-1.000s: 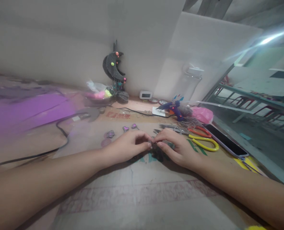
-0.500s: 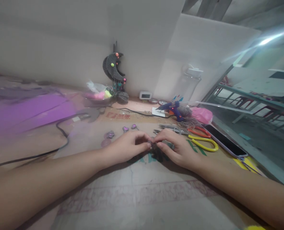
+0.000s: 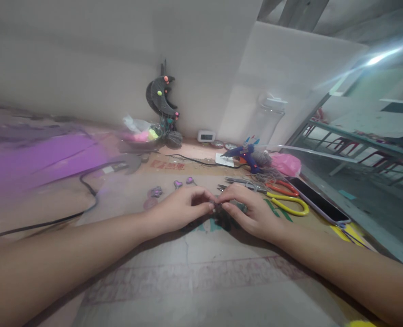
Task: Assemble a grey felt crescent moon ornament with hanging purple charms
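Over the middle of the work surface, my left hand [image 3: 181, 208] and my right hand [image 3: 251, 208] meet fingertip to fingertip. Thumb and forefinger of each pinch a small dark piece [image 3: 218, 206], too little and blurred to name. More dark material sits under the right fingers, partly hidden. Just beyond the left hand lie a small purple heart [image 3: 178, 184] with a dark border, a round purple piece [image 3: 189, 180] and a grey-purple flower-like piece [image 3: 156, 191]. Past my right hand are yellow-handled scissors [image 3: 290, 204] and a red-handled tool [image 3: 283, 187].
A blue glue gun [image 3: 244, 154] stands behind the tools, near grey yarn [image 3: 262, 159] and a pink bag [image 3: 286, 163]. A phone [image 3: 319, 198] lies at right. A black cable [image 3: 51, 222] crosses the left side. At the wall are a crescent-moon ornament [image 3: 160, 95] and a bowl [image 3: 142, 141].
Almost nothing differs. Both hands keep the same pinch at the same spot, and the things around them have not moved.
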Action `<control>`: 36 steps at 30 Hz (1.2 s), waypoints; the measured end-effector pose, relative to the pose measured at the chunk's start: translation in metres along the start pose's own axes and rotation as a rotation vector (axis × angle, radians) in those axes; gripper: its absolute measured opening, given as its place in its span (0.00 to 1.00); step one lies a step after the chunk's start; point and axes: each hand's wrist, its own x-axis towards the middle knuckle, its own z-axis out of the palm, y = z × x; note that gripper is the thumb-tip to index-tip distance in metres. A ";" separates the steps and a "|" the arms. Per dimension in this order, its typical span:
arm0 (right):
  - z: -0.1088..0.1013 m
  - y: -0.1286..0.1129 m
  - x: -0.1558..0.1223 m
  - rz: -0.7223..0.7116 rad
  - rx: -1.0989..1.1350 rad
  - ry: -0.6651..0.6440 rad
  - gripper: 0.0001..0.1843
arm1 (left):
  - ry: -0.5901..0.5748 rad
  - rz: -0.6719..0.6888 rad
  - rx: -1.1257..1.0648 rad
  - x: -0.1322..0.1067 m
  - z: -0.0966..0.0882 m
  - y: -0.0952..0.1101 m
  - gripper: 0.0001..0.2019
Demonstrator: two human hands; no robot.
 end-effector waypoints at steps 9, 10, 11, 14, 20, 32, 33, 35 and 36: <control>0.000 0.001 0.000 0.000 0.010 0.001 0.07 | -0.007 -0.007 0.005 -0.001 0.000 0.001 0.07; 0.000 0.001 0.000 0.002 0.011 0.004 0.07 | -0.007 -0.004 0.000 -0.001 0.000 0.001 0.07; 0.000 0.001 0.000 0.004 0.011 0.004 0.07 | -0.009 -0.002 -0.005 -0.001 0.000 0.001 0.07; 0.000 0.000 0.000 0.004 0.007 -0.005 0.08 | -0.010 -0.003 -0.011 -0.001 0.000 0.001 0.07; 0.001 0.000 0.000 0.012 -0.003 -0.015 0.08 | -0.003 -0.005 0.002 0.000 0.000 -0.002 0.08; 0.001 0.002 -0.001 0.015 0.002 -0.019 0.08 | 0.010 0.015 0.081 -0.001 -0.001 0.001 0.09; 0.001 0.002 0.000 0.014 0.001 -0.019 0.07 | 0.011 0.015 0.083 -0.001 -0.001 0.001 0.09; 0.001 0.001 0.000 0.014 -0.003 -0.024 0.08 | 0.010 0.014 0.082 -0.001 -0.001 0.001 0.08; 0.001 0.001 0.000 0.014 -0.005 -0.025 0.08 | 0.009 0.014 0.081 -0.001 -0.001 0.001 0.08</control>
